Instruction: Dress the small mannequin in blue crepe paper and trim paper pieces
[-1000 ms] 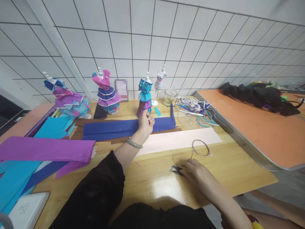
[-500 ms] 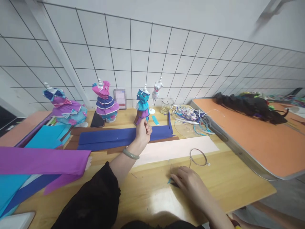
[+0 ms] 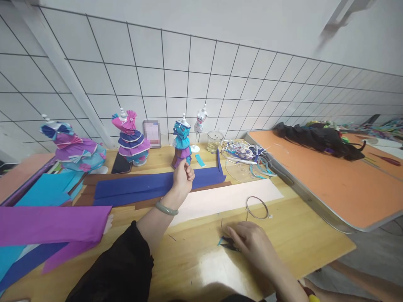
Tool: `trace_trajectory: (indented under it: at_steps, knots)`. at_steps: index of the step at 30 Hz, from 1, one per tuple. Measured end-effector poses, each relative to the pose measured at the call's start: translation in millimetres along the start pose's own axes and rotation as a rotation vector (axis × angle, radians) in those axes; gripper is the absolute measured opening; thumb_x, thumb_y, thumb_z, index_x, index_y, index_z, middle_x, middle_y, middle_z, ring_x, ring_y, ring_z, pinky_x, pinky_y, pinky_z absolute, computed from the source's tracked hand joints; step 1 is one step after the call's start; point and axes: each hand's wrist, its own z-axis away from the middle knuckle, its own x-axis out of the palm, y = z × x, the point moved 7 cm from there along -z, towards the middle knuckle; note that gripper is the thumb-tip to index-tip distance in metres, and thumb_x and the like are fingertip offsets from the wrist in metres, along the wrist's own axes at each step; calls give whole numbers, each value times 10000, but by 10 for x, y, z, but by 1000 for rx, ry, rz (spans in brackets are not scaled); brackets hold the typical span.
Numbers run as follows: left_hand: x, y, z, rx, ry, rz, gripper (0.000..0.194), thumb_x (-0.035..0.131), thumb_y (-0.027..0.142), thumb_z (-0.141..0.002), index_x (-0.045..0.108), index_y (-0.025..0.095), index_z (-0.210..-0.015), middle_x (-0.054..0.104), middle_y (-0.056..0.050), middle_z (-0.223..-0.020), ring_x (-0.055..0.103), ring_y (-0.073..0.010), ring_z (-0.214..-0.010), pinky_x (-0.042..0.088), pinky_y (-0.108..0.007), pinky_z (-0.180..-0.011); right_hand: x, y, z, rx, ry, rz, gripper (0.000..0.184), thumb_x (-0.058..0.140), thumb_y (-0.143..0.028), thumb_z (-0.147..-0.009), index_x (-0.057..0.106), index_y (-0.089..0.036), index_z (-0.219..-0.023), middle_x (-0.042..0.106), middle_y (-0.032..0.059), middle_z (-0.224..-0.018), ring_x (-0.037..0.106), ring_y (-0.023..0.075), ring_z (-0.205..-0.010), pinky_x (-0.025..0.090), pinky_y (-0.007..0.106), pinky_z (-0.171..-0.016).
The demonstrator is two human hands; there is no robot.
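My left hand (image 3: 183, 178) is closed in a fist at the lower end of a small dress form (image 3: 182, 140), which wears a teal, purple and brown ruffled dress. The fingers seem to grip its base, hidden behind the hand. Low over the wooden table, my right hand (image 3: 253, 241) curls round a small black cutting tool, perhaps snips (image 3: 229, 244), with most of its handle covered. A teal scrap (image 3: 219, 241) touches its tip. Just beyond lies a coil of thin wire (image 3: 257, 208), one end running towards my right hand.
Dark blue fabric strips (image 3: 126, 188) and a pale strip (image 3: 226, 200) lie across the table (image 3: 201, 260). Two dressed forms (image 3: 78, 149), a bare-looking form (image 3: 200, 121), a glass (image 3: 214, 141) and tangled ribbon scraps (image 3: 242, 151) stand behind. An orange-topped table (image 3: 315, 180) adjoins at right.
The view has turned slightly to the right. The black tool shows a little more under my right fingers. My left hand keeps its place at the dress form.
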Motion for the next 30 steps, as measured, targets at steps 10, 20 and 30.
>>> trace_trajectory:
  at_steps: [10,20,30]
  knots:
    - [40,9,7,-4,-57,-7,244,524,260,-795,386,180,-611,301,89,-395,271,-35,-308,147,-169,-318,-432,1524,421,529,306,-97,325,470,-439,-833,615,-159,-916,675,116,-887,623,237,-735,481,345,-645]
    - [67,-62,17,-60,-87,-48,248,519,273,-806,391,179,-615,300,90,-385,272,-37,-304,135,-170,-318,-239,1880,493,665,122,-88,347,501,-365,-765,620,-149,-1009,674,135,-957,639,259,-809,487,364,-705]
    - [70,-68,15,-60,-89,-50,256,518,269,-808,389,178,-607,307,87,-383,273,-37,-306,139,-170,-319,-232,1798,417,593,77,27,270,440,-345,-809,658,-193,-854,679,105,-942,627,268,-867,466,373,-738]
